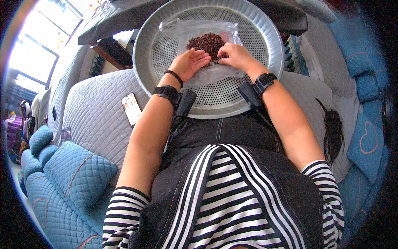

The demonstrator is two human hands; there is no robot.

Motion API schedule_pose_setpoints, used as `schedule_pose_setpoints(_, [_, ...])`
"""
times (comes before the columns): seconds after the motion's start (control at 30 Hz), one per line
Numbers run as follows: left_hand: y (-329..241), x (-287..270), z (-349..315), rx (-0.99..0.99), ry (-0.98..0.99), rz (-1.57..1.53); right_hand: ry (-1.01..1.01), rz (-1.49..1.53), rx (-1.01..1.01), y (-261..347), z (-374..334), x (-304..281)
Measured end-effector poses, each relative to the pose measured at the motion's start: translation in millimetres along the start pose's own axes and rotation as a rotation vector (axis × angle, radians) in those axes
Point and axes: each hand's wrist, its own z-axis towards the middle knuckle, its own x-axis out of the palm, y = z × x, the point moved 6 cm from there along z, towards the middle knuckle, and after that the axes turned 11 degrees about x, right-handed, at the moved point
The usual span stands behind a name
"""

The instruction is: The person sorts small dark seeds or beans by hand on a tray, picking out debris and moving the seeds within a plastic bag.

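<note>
A heap of small reddish-brown dried grains, much like peppercorns, lies on a clear plastic bag. The bag is spread inside a wide round metal sieve tray with a perforated bottom. My left hand rests at the near left of the heap, palm turned up and fingers stretched out, beside the grains. On the near right side, my right hand has its fingers curled together at the heap's edge. Whatever is between those fingertips is too small to make out.
The tray sits at my lap, over a grey quilted cover. A lit phone lies on the cover at left. Blue quilted cushions stand at both sides. A dark hair-like bundle lies at right. A dark-covered table edge is beyond the tray.
</note>
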Motion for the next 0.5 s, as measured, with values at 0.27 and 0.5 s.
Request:
schedule_pose_setpoints(0.27, [-2,-8,2,0.032,-0.066,0.087,0.014,-0.144,-0.053,-1,0,6])
schedule_pose_setpoints(0.5, [-1,-2,-2,0.003,-0.045,0.065,-0.106,-0.049,-0.003,11,-1,-9])
